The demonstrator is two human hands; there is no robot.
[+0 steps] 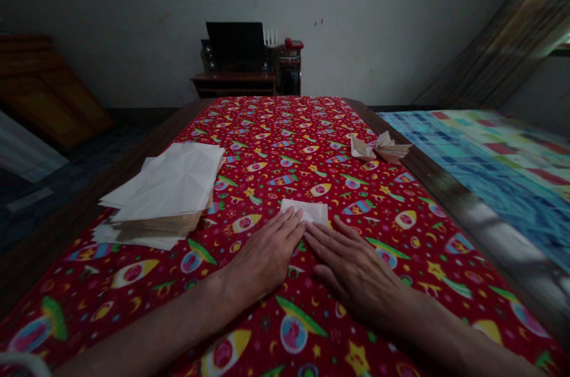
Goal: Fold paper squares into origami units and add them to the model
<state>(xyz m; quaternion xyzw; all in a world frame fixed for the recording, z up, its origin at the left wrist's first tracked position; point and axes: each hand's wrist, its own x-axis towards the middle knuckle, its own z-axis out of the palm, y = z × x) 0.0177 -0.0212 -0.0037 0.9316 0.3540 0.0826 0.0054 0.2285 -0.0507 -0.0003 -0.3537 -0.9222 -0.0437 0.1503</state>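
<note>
A small folded sheet of white paper (pixel 315 211) lies flat on the red patterned tablecloth (pixel 285 163) in front of me. The fingers of my left hand (pixel 271 252) lie stretched out over its near left part. From the right, my right hand (pixel 350 261) rests with its straight fingertips on the near edge. Both hands are flat, palms down, and their fingertips almost meet. My fingers cover the near side of the paper.
To the left is a stack of creased paper sheets (pixel 171 184). Two folded paper shapes (pixel 390 148) stand near the table's right edge. A bed with a blue patterned cover (pixel 472 175) is at the right. By the far wall stands a dark screen (pixel 236 41) on a cabinet.
</note>
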